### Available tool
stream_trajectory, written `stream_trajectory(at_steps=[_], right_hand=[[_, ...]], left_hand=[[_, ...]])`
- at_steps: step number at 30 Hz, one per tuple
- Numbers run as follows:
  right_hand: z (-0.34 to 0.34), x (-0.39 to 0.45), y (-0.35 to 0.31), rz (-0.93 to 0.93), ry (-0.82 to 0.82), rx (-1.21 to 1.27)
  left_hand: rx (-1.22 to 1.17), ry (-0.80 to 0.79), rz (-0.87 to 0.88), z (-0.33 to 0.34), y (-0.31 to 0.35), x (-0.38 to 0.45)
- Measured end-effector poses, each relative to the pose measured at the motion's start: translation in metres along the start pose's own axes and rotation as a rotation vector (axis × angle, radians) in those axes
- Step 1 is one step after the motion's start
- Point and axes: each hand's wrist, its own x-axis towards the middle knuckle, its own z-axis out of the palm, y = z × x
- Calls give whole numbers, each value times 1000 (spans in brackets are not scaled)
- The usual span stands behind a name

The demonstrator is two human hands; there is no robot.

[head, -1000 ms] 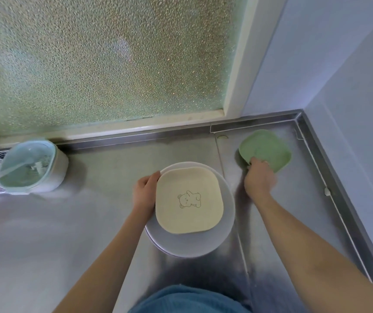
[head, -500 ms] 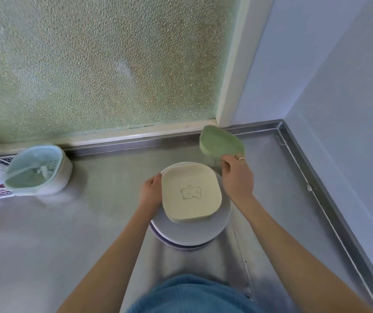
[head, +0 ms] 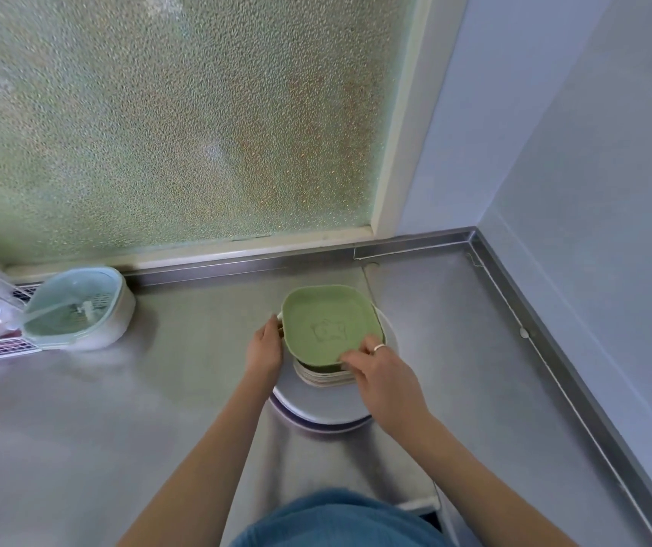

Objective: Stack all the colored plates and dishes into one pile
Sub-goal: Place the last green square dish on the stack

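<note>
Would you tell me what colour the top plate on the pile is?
Green, with a faint embossed figure in its middle; the head view shows the top plate clearly.

Green dish (head: 330, 325) hides cream plate (mostly).

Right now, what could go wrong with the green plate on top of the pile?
The green plate may not be seated squarely on the cream plate below; if the right hand lets go early, it could tilt or slide off. The pile narrows upward from the wide grey plate, so a bump from the left hand might shift it.
</note>
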Motion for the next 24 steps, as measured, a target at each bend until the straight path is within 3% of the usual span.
stream_trajectory(at_steps=[8,13,19,24], right_hand=[[-12,-2,7,37,-65,1],[-16,34,12,123,190,61],[14,65,27,281,-54,57],[17,70,35,266,-115,159]], left_hand=[[133,-25,92,1,-4,1],[162,-20,171,2,3,5],[366,-82,287,12,2,8],[276,-102,249,12,-1,12]])
